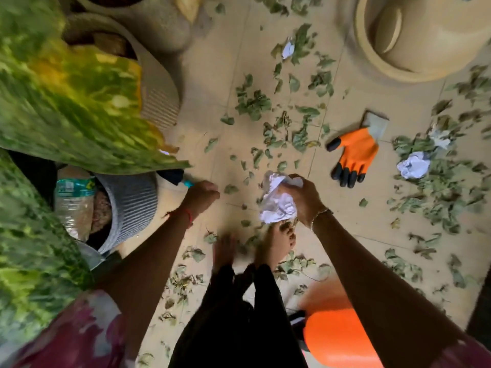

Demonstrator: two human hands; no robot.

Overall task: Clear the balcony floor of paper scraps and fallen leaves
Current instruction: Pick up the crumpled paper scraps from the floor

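- Head view, right hand (305,199): closed around a wad of crumpled white paper (277,203), held above the tiled floor (353,216) in front of the person's bare feet (276,243).
- Head view, left hand (202,193): fingers curled in toward the palm; whether anything is inside cannot be told. It sits just beside a grey ribbed pot (132,205).
- Paper on the floor: one crumpled ball (414,168) to the right of an orange glove (354,155); a smaller scrap (288,49) near the round beige pot (414,38); another scrap (439,135) above the ball.
- Dry green leaves (252,102) are scattered across most of the tiles, densest at the right side.
- The orange glove lies flat, black fingertips pointing down-left, well apart from the right hand.
- A blurred orange object (337,338) sits at the bottom edge under the right forearm.
- Blurred green foliage (53,102) fills the left side.
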